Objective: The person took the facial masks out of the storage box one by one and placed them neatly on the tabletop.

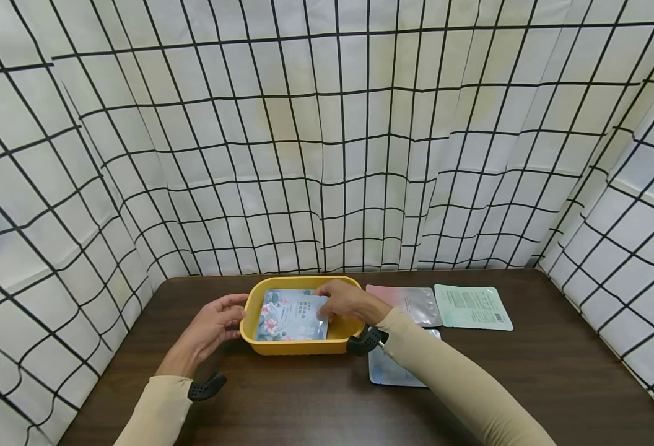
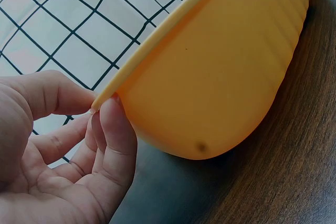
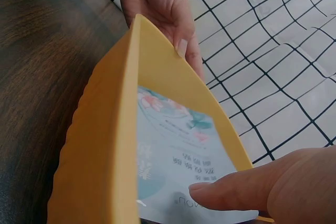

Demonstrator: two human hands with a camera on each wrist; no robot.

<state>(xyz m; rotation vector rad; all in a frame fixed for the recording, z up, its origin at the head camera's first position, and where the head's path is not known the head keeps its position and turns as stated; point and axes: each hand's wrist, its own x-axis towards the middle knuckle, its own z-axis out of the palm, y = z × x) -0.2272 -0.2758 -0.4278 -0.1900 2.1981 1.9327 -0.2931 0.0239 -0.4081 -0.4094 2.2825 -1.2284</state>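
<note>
A yellow plastic basin [image 1: 293, 349] stands on the table. My left hand [image 1: 213, 322] pinches its left rim between thumb and fingers, as the left wrist view shows close up. Inside the basin lies a light-blue sheet mask packet [image 1: 292, 316] printed with pink flowers and leaves. My right hand [image 1: 348, 301] reaches over the basin's right end and grips the packet's right edge. Its thumb [image 3: 226, 190] presses on the printed face in the right wrist view; the other fingers are mostly hidden there.
Right of the basin lie a pink and silver packet [image 1: 407, 303] and a mint-green packet [image 1: 472, 306]. Another light-blue packet [image 1: 391, 370] lies nearer the front, partly under the right forearm. A white cloth wall with a black grid [image 1: 327, 155] encloses the dark wooden table [image 1: 282, 402].
</note>
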